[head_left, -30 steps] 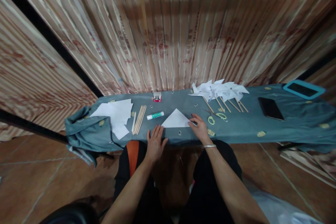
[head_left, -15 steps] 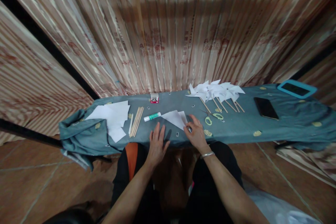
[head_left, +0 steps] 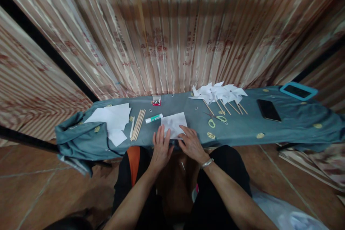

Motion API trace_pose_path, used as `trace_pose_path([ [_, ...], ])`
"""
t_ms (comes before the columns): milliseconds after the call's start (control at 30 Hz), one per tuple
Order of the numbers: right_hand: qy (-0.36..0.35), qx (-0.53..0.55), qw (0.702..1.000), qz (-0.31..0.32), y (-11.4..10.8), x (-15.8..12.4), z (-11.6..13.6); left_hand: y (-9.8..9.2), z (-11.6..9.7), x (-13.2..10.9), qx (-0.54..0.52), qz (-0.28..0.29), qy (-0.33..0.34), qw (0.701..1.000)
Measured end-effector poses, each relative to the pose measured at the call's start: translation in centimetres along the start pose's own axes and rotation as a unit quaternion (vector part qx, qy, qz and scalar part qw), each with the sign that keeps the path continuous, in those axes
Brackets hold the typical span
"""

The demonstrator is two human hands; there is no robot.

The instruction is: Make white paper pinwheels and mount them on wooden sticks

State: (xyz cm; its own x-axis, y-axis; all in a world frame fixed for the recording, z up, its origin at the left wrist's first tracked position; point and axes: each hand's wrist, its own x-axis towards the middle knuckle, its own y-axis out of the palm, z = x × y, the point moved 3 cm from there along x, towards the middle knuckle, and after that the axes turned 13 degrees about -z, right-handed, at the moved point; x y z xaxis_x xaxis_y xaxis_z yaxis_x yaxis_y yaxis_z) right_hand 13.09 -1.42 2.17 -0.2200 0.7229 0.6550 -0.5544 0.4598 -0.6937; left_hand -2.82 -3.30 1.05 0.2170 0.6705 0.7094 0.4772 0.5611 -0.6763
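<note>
A square white paper sheet (head_left: 174, 123) lies flat near the front edge of the narrow table, which is draped in a grey-blue cloth (head_left: 242, 129). My left hand (head_left: 161, 146) rests flat on the sheet's near left corner, fingers stretched out. My right hand (head_left: 190, 143) lies on the near right edge of the sheet, fingers spread forward. A glue stick (head_left: 153, 118) with a green label sits just left of the sheet. Yellow-handled scissors (head_left: 217, 119) lie to its right.
A stack of white paper (head_left: 111, 118) and a bundle of wooden sticks (head_left: 137, 124) lie at the left. Finished paper pinwheels (head_left: 219, 93) are piled at the back right, beside a black phone (head_left: 266, 109) and a blue-cased tablet (head_left: 298, 91). A small pin box (head_left: 156, 100) stands by the curtain.
The paper was a folded triangle a second ago; it now lies unfolded as a square. My right hand moved left onto its near edge, and my left hand slid up onto its corner.
</note>
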Motion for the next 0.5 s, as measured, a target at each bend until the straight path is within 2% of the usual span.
trace_pose_path([
  [133,-0.002,0.003,1.0,-0.003,-0.06,0.08,0.13,-0.36,-0.44,0.39,0.032,0.023,0.034,0.999],
  [267,-0.006,0.007,1.0,-0.001,-0.11,0.15,0.3,-0.15,-0.44,0.66,0.034,0.06,0.037,0.997],
  [500,-0.014,-0.002,1.0,0.007,-0.31,0.05,0.43,0.35,0.1,0.6,0.011,0.047,0.042,0.998],
])
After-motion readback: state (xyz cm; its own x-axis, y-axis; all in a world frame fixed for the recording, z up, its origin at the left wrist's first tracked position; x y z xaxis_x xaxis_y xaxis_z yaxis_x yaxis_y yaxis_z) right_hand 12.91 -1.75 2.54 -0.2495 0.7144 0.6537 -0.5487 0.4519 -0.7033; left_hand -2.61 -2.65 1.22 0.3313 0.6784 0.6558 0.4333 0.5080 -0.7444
